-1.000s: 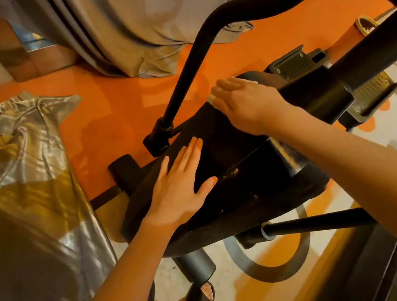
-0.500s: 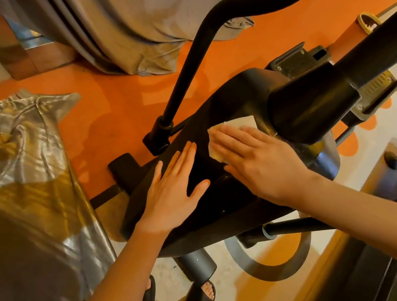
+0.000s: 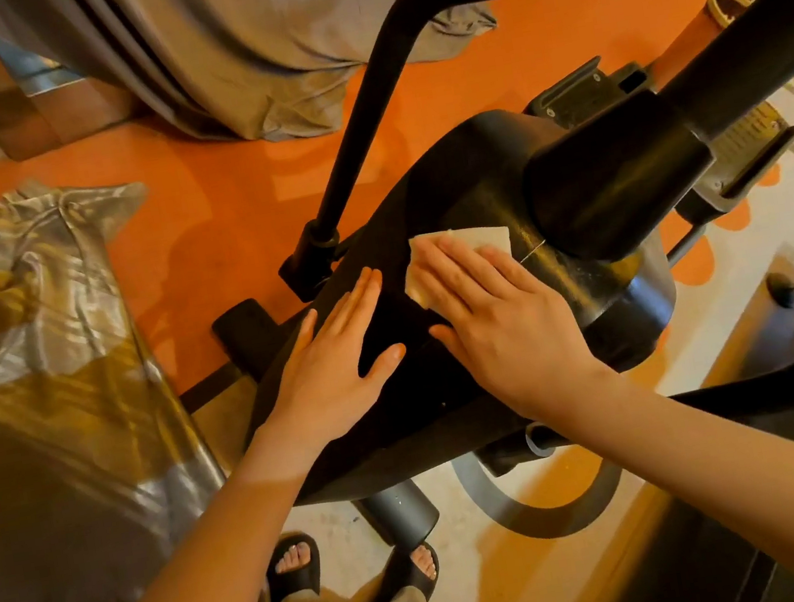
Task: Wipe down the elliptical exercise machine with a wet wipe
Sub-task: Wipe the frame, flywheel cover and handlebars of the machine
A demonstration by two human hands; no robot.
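my right hand presses the limp, thin wet wipe flat-fingered onto the rigid black housing; my left hand rests open beside it, bracing.

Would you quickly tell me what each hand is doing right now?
Left hand: open, flat on the housing, holding nothing.
Right hand: open, straight fingers pressing the wipe onto the housing.

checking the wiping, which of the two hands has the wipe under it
The right hand: its flat fingers press the white wet wipe onto the black housing. The left hand lies bare on the housing, beside it.
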